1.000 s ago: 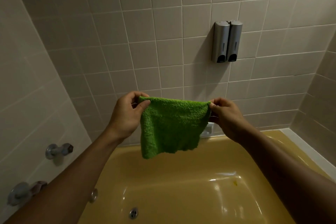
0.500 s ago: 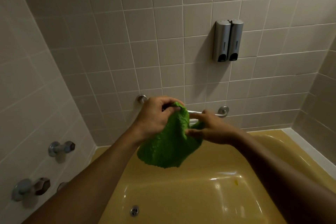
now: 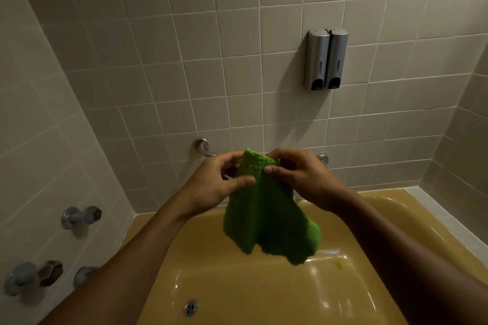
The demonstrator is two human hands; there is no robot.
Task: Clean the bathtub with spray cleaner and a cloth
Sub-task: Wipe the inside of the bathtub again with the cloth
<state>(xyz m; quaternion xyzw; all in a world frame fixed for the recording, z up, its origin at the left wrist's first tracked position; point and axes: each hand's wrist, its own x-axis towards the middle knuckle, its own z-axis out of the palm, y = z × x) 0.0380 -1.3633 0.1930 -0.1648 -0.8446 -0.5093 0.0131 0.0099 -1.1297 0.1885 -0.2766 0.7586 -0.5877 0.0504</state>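
A green terry cloth (image 3: 266, 214) hangs folded over the yellow bathtub (image 3: 375, 208). My left hand (image 3: 216, 187) pinches its top left edge between thumb and fingers. My right hand (image 3: 303, 179) pinches the top right edge, close beside the left. The cloth's lower part droops in two lobes above the tub floor. No spray cleaner is in view.
A drain (image 3: 190, 307) sits in the tub floor. Two taps (image 3: 79, 216) (image 3: 34, 276) and a spout (image 3: 84, 273) jut from the left tiled wall. A chrome grab rail (image 3: 203, 146) runs along the back wall, under a twin soap dispenser (image 3: 326, 59).
My hands came together from holding the cloth spread wide, folding it in half; it now hangs longer and narrower, and the view has shifted slightly.
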